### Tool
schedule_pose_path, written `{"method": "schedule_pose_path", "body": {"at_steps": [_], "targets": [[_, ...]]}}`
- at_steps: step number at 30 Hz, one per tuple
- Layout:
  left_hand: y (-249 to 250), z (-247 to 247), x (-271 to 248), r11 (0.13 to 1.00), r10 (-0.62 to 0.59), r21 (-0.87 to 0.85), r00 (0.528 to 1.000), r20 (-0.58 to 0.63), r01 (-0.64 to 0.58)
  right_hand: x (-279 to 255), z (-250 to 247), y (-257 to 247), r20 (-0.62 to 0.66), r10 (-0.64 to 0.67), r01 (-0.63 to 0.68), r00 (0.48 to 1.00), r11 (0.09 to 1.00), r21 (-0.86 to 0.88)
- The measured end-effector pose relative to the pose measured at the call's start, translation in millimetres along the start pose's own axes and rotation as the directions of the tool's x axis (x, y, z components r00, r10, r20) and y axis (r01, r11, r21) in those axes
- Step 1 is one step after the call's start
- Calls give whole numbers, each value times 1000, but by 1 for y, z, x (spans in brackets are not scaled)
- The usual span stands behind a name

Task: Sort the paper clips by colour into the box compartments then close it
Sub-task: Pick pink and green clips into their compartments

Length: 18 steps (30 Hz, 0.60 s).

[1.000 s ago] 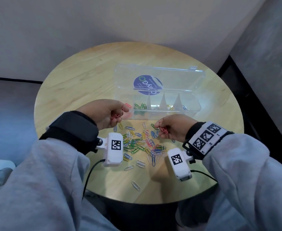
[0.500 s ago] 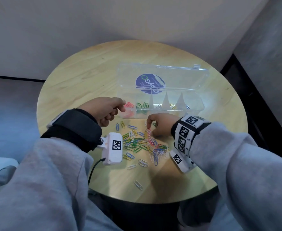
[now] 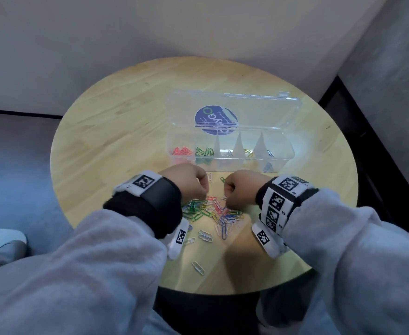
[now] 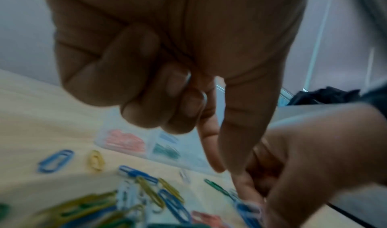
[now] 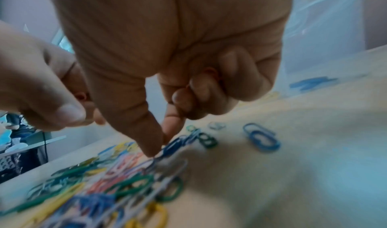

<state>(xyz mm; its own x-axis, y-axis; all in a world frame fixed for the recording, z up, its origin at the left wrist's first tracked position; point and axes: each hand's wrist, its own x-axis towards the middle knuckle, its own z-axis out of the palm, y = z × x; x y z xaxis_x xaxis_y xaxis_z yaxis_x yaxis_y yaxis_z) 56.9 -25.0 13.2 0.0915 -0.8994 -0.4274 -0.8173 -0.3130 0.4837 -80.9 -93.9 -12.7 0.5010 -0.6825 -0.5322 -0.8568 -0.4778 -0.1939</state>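
Observation:
A heap of mixed coloured paper clips (image 3: pixel 210 213) lies on the round wooden table (image 3: pixel 116 141), just in front of the clear compartment box (image 3: pixel 247 166). Its lid (image 3: pixel 259 110) stands open. Red clips (image 3: pixel 181 151) fill the leftmost compartment and green clips (image 3: pixel 204 152) the one beside it. My left hand (image 3: pixel 204 193) hovers over the heap's far edge. Its thumb and forefinger (image 4: pixel 227 170) point down close together, with nothing visible between them. My right hand (image 3: pixel 226 189) is right beside it. Its thumb and forefinger (image 5: pixel 159 148) pinch at a blue clip (image 5: pixel 178 143) in the heap.
Single clips lie apart from the heap, one (image 3: pixel 197 267) near the table's front edge. A blue clip (image 5: pixel 261 140) lies alone to the right of my right hand. The table's rim runs close behind my wrists. Walls enclose the far side.
My left hand has come back from the red compartment to the heap. My right hand has turned palm-down and dropped its fingertips onto the clips.

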Motion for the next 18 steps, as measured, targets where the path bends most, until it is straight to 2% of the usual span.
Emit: {"method": "schedule_pose_path", "body": {"at_steps": [6,13,18], "targets": [[18,14,7,986,40,159,999,37,-46,-12,-6,26,-54,49,-43,997,994,98],[20,26,16,950,39,308,999,31,-46,-18,4,24,-28,-131,134,991,975,176],[12,22,22,950,6,312,1000,-19,0,-17,7,15,2,-153,151,988,982,114]]}}
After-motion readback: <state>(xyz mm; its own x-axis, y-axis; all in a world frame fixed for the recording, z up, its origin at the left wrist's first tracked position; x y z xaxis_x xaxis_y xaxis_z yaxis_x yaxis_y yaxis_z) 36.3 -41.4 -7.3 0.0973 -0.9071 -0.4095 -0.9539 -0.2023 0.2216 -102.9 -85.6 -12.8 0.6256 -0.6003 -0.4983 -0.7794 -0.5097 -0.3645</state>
